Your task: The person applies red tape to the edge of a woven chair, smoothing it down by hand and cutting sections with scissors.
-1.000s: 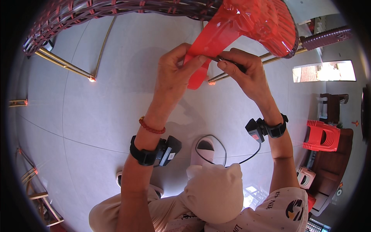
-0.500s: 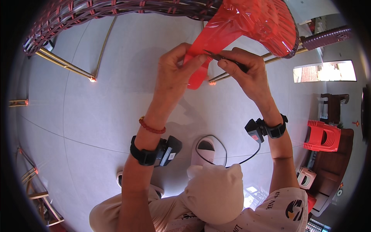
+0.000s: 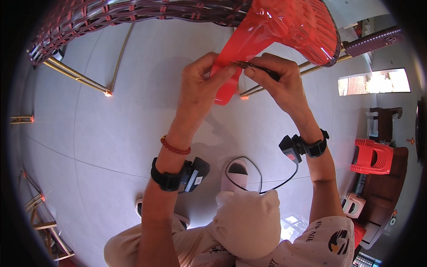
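Observation:
A strip of shiny red plastic film (image 3: 227,89) hangs down from the red-wrapped end of a dark brown wicker piece (image 3: 178,12). My left hand (image 3: 198,82) is closed on the strip's left edge, thumb in front. In my right hand (image 3: 282,82) is a small dark tool with a pointed metal blade (image 3: 241,65); I cannot make out whether it is a knife or small snips. Its tip points left and lies against the strip, close to my left thumb. Below the hands, the strip's lower end hangs loose.
Thin gold metal legs (image 3: 80,78) stand under the wicker piece on the grey tiled floor (image 3: 120,133). Red stacked stools (image 3: 373,156) and dark wooden furniture (image 3: 391,191) are at the right. A black cable (image 3: 284,181) runs from the device on my right wrist.
My right hand has shifted slightly left, bringing the tool further across the strip toward my left thumb. The left hand keeps its hold almost in place.

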